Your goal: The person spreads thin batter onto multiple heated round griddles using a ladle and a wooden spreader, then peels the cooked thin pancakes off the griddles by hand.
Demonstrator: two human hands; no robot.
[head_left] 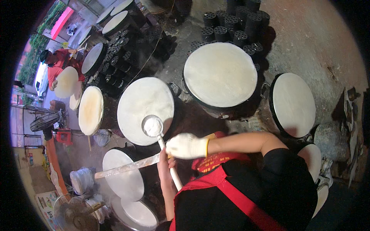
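Observation:
A round metal ladle (152, 126) with a white substance in its bowl is over the near edge of a white-topped round griddle (144, 102). My bare left hand (165, 161) is closed around the ladle's pale handle, which runs down toward my body. In a white glove, my right hand (187, 146) is closed on a long flat wooden spatula (125, 168). The blade stretches left across another round griddle (123, 183), and a short end shows behind the glove. Both hands are close together, the glove partly covering the crossing of the two tools.
More round griddles (220, 75) stand around me, one (293, 106) at the right. Black perforated coal briquettes (231, 23) are stacked behind. A pale-lined basin (135, 213) sits at lower left near a fan (75, 215). At far left a person in red holds a round flat sheet (66, 82).

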